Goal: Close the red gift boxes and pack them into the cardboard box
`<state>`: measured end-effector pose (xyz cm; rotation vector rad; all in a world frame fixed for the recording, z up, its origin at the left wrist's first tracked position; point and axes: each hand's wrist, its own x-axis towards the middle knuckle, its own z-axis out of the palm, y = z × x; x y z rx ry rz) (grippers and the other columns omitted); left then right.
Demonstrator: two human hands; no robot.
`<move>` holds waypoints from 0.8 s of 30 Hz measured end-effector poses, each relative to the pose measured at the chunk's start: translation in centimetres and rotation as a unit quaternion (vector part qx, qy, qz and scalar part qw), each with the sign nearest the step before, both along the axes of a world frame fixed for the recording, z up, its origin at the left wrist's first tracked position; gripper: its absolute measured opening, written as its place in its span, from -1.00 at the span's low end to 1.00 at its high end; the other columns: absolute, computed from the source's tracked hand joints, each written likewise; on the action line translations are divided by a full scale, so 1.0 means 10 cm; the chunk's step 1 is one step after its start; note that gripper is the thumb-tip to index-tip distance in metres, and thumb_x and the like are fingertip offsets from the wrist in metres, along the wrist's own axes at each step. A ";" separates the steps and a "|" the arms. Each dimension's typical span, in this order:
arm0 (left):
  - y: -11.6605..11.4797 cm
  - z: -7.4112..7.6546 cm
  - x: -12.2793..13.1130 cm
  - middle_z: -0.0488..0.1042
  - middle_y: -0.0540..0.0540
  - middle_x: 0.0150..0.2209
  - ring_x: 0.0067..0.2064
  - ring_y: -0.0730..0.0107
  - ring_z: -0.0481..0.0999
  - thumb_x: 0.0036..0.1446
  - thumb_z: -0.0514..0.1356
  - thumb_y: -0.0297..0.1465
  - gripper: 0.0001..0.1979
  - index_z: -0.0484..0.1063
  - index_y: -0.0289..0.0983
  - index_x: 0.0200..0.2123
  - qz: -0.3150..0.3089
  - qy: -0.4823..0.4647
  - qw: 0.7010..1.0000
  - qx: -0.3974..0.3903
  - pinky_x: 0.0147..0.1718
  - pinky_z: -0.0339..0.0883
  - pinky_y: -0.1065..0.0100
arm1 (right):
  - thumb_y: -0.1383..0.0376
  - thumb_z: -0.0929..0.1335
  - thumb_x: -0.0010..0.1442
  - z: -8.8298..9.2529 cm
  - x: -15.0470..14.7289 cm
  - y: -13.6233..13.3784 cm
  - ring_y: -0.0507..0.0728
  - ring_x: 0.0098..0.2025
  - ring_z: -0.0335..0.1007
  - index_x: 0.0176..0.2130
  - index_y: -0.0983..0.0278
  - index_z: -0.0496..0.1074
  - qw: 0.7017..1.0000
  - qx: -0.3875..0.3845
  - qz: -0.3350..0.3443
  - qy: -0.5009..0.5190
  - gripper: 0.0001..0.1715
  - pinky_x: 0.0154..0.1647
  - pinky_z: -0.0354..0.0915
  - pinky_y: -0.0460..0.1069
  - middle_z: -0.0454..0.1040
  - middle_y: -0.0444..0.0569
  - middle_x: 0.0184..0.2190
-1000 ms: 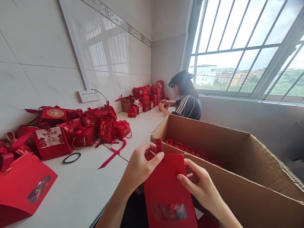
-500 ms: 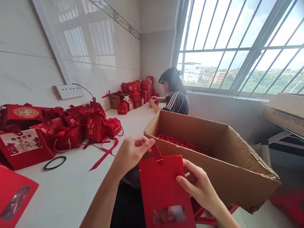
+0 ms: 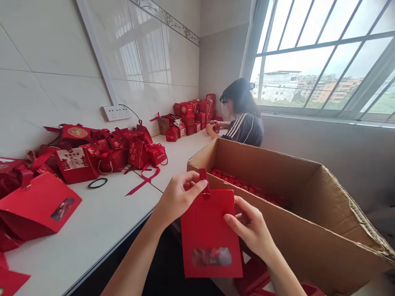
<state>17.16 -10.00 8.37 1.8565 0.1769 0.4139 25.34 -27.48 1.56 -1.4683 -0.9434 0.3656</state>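
White tiled wall fills the upper left of the head view, and a barred window (image 3: 324, 61) fills the upper right. A white counter (image 3: 101, 230) runs along the wall from lower left toward centre.

At lower centre a flat red carton (image 3: 210, 230) is held upright in front of an open cardboard box (image 3: 308, 230). A clear panel (image 3: 211, 256) sits near the carton's lower edge. The left hand (image 3: 179, 197) is closed in a pinch on the red tab (image 3: 203, 179) that projects from the carton's top edge. The right hand (image 3: 249, 226) grips the carton's right edge, thumb on the front face and fingers behind it. Red items lie on the floor of the cardboard box.

On the counter at centre left stands a pile of red gift boxes (image 3: 117, 150) with trailing ribbons. A black ring (image 3: 97, 183) lies just in front of the pile. A second flat carton (image 3: 40, 205) lies at the left edge. A power strip (image 3: 116, 112) is fixed to the wall above the pile.

A co-worker (image 3: 243, 123) sits at the far end of the counter, upper centre, hands beside a second stack of red boxes (image 3: 191, 117).
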 end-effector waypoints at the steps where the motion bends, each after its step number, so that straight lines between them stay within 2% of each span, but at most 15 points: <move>1: -0.05 -0.01 0.00 0.45 0.01 -0.50 -0.47 0.43 0.45 0.08 0.15 -0.15 -0.71 0.43 -0.28 -0.36 0.019 -0.006 1.000 0.018 -0.52 0.29 0.48 | 0.20 0.30 0.20 -0.01 0.01 -0.03 -0.02 -0.49 0.42 -0.13 0.21 0.36 1.000 0.002 0.008 0.003 -0.77 -0.54 0.39 -0.15 0.48 -0.07 -0.21; 5: -0.22 -0.04 -0.08 0.45 0.04 -0.53 -0.49 0.46 0.44 0.11 0.13 -0.16 -0.73 0.42 -0.25 -0.35 0.050 0.003 0.998 0.040 -0.54 0.27 0.51 | 0.20 0.30 0.20 -0.09 -0.01 -0.14 0.00 -0.46 0.43 -0.14 0.20 0.36 0.999 0.022 0.028 0.017 -0.78 -0.51 0.41 -0.14 0.47 -0.08 -0.25; 11: -0.35 -0.07 -0.30 0.48 0.03 -0.48 -0.40 0.41 0.50 0.08 0.18 -0.24 -0.81 0.41 -0.24 -0.32 0.070 0.013 0.996 0.061 -0.44 0.34 0.47 | 0.17 0.31 0.19 -0.17 -0.10 -0.19 0.01 -0.46 0.40 -0.16 0.22 0.38 0.999 0.029 0.034 0.013 -0.77 -0.52 0.39 -0.14 0.42 -0.10 -0.35; 19: -0.47 -0.10 -0.50 0.47 -0.02 -0.39 -0.34 0.40 0.49 0.10 0.15 -0.25 -0.80 0.39 -0.27 -0.29 0.061 -0.018 0.997 0.053 -0.33 0.36 0.43 | 0.09 0.31 0.16 -0.18 -0.27 -0.24 0.00 -0.55 0.37 -0.16 0.25 0.37 0.999 0.010 0.046 0.024 -0.67 -0.62 0.35 -0.15 0.47 -0.07 -0.36; 22: -0.41 -0.19 -0.59 0.49 -0.08 -0.28 -0.23 0.35 0.50 0.12 0.11 -0.18 -0.68 0.36 -0.27 -0.16 0.078 -0.018 0.996 0.044 -0.22 0.37 0.38 | 0.04 0.32 0.13 -0.24 -0.35 -0.28 0.02 -0.57 0.38 -0.17 0.25 0.37 0.999 -0.008 0.027 0.039 -0.61 -0.65 0.34 -0.15 0.50 -0.06 -0.37; 24: -0.21 -0.33 -0.65 0.48 -0.12 -0.18 -0.12 0.33 0.49 0.17 0.03 -0.16 -0.64 0.33 -0.27 -0.09 0.134 -0.005 0.988 0.082 -0.11 0.35 0.35 | 0.02 0.33 0.10 -0.27 -0.40 -0.30 0.06 -0.54 0.42 -0.18 0.24 0.38 0.998 -0.006 -0.001 0.055 -0.60 -0.62 0.38 -0.13 0.51 -0.07 -0.38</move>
